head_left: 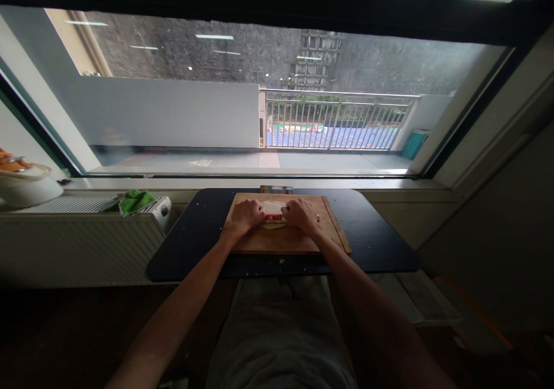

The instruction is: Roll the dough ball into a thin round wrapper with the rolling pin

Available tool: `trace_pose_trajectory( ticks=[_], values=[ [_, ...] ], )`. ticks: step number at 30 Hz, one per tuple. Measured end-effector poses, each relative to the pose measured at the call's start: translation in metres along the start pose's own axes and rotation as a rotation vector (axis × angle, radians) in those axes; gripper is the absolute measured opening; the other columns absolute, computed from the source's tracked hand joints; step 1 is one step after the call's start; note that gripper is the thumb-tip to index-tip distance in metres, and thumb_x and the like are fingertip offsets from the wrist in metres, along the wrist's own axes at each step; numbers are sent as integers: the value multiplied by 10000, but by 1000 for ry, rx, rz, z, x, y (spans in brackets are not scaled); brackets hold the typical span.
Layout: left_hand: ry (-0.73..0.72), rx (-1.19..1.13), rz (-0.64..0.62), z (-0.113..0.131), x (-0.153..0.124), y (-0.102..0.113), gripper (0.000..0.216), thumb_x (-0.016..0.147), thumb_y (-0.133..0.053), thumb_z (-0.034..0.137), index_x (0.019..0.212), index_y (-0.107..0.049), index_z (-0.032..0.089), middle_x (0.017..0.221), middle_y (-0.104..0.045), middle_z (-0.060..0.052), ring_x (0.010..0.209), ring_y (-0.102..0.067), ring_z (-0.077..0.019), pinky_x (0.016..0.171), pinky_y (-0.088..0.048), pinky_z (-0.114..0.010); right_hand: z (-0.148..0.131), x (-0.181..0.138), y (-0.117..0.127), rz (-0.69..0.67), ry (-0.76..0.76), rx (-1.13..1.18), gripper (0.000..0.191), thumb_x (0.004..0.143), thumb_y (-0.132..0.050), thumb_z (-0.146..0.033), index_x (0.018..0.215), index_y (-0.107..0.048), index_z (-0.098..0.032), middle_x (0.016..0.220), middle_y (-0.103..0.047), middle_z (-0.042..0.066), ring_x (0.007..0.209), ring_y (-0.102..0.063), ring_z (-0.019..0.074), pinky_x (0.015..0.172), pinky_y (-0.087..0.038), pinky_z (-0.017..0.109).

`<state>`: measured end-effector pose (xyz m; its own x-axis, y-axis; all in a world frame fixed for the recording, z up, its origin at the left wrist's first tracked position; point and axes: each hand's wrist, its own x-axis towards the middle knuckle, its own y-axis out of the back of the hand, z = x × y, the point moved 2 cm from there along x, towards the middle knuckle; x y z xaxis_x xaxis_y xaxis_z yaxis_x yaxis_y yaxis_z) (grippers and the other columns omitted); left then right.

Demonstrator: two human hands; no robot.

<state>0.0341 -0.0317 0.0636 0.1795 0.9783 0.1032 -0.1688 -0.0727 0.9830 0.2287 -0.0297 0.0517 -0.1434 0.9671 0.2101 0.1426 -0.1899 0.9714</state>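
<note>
A wooden cutting board (277, 243) lies on a small dark table (376, 236). On the board is a pale, flat, roundish piece that looks like dough (272, 205). Across it lies a cylinder with a red and white label (273, 218), sideways between my hands; its exact kind is unclear. My left hand (248, 214) is closed around its left end. At the right end, my right hand (302, 212) has its fingers curled round in the same way. Both ends of the cylinder are hidden by my fists.
A small flat item (277, 190) sits behind the board at the table's back edge. Crumbs dot the tabletop. To the left, a radiator (86, 245) carries a green cloth (135, 202) and a white pot (30, 184). A window sill (346, 183) runs behind the table.
</note>
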Motion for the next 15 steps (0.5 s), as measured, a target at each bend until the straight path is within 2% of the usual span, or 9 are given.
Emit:
trace_pose_trajectory(
  ticks=[8, 15],
  values=[
    [8, 10, -22, 0, 5, 0, 444, 991, -457, 361, 1032, -856, 170, 1127, -816, -199, 1083, -775, -325, 920, -557, -355, -1, 7, 0, -27, -15, 23, 431, 1009, -500, -374, 978, -855, -131, 993, -822, 204, 886, -764, 267, 746, -447, 300],
    [26, 13, 83, 1, -13, -9, 457, 1012, -449, 375, 1062, -863, 190, 1099, -818, -174, 1044, -770, -310, 932, -553, -373, -5, -11, 0, 41, 18, -15, 399, 1004, -522, -358, 961, -860, -151, 991, -826, 193, 907, -760, 266, 795, -456, 306]
  ],
)
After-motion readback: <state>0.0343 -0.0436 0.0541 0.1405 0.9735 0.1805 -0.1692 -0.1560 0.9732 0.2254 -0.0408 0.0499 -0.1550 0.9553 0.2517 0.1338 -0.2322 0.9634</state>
